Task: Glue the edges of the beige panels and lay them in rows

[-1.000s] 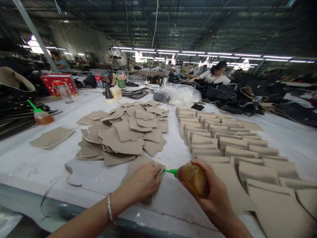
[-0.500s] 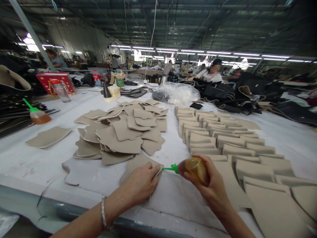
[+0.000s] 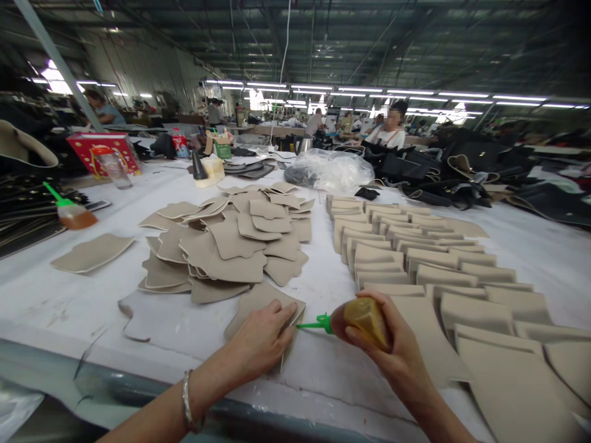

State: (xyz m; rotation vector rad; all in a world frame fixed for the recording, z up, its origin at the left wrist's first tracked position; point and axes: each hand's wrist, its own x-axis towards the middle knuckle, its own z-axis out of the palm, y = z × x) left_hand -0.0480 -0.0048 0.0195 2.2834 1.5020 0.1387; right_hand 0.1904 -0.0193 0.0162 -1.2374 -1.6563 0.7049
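In my right hand (image 3: 392, 344) is a squeeze bottle (image 3: 362, 321) of amber liquid, tilted on its side. Its green nozzle points left, with the tip at the right edge of a beige leather-like piece (image 3: 252, 304). My left hand (image 3: 265, 335) grips that piece near this edge, fingers on top; the thumb is mostly hidden. Just behind it lies a loose pile of similar beige pieces (image 3: 235, 261). To the right, overlapping rows of beige pieces (image 3: 443, 280) stand with raised, folded-looking edges.
A second green-nozzled bottle (image 3: 76, 215) and a single beige piece (image 3: 92, 252) are at the left. Farther back on the white-covered table (image 3: 170, 363) are a clear plastic bag (image 3: 335, 169), a black cone (image 3: 198, 166) and black bags (image 3: 406, 169). A person (image 3: 388, 132) is beyond.
The nozzle tip has moved slightly left and down along the edge of the beige piece. My left hand still holds the piece, almost in place.
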